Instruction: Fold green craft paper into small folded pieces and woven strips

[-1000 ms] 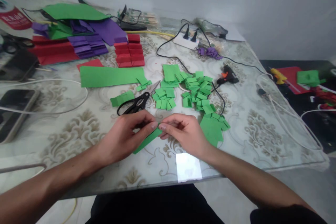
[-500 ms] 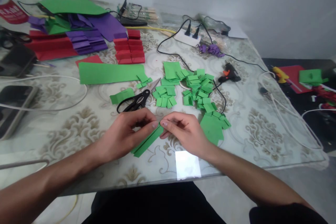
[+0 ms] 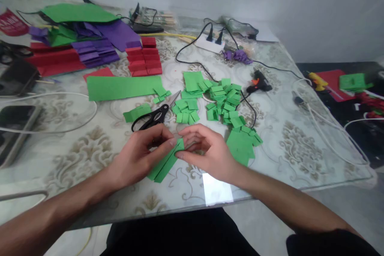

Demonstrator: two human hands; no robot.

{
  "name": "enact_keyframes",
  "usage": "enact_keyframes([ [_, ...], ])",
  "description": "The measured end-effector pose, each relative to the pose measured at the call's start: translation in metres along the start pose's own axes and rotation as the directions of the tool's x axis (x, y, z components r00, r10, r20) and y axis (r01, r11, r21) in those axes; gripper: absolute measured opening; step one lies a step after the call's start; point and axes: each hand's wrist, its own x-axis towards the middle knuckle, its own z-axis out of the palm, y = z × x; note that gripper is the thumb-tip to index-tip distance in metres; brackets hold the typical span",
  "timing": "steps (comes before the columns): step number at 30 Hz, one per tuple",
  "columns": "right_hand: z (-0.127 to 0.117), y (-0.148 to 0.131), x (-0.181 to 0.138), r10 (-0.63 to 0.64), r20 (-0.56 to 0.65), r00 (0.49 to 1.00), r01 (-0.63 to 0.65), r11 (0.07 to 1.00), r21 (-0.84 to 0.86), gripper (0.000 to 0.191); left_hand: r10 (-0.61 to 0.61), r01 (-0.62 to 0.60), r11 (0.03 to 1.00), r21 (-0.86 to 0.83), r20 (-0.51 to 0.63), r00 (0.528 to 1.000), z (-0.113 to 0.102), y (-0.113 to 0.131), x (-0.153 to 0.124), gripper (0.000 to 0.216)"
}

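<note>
Green paper strip is pinched by left hand and right hand fingertips, right fingers spread wider than before; scissors just beyond, bare table nearside.

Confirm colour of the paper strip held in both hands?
Green. The strip is pinched between left hand and right hand; head view shows it best.

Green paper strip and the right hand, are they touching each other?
Touching. The head view shows the right hand pinching the end of the green paper strip.
</note>
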Motion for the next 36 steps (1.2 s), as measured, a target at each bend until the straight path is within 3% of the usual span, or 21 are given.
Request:
enact_keyframes([
  [4,0.0,0.001,-0.002,-0.105,-0.028,0.994,0.101,0.987,-0.124,0.017,-0.013,0.013,1.0,0.006,0.002,1.0,0.0,-0.001,0.001,0.03],
  [10,0.0,0.002,-0.003,-0.205,-0.039,0.978,0.188,0.947,-0.259,0.032,-0.019,0.019,1.0,-0.007,0.019,1.0,0.001,-0.002,0.001,0.031],
  [15,0.0,0.001,-0.004,-0.22,-0.043,0.975,0.2,0.941,-0.272,0.023,-0.035,0.036,0.999,-0.024,0.035,0.999,0.001,-0.003,-0.001,0.031],
  [18,-0.001,-0.001,-0.003,-0.172,-0.041,0.984,0.158,0.958,-0.239,0.022,-0.021,0.021,1.0,-0.015,0.028,0.999,0.002,-0.004,-0.001,0.03],
  [23,-0.001,-0.006,0.002,0.009,-0.059,0.998,-0.009,1.0,0.0,0.011,0.022,-0.023,0.998,0.065,0.014,1.0,0.003,-0.006,0.001,0.029],
  [29,-0.002,-0.007,0.007,0.18,0.0,0.984,-0.176,0.964,0.197,0.024,0.049,-0.05,0.993,0.108,0.011,0.999,0.004,-0.006,0.0,0.029],
  [36,-0.004,-0.008,0.009,0.17,0.005,0.985,-0.167,0.966,0.196,0.023,0.02,-0.024,0.996,0.089,0.044,0.999,0.003,-0.004,0.001,0.026],
])
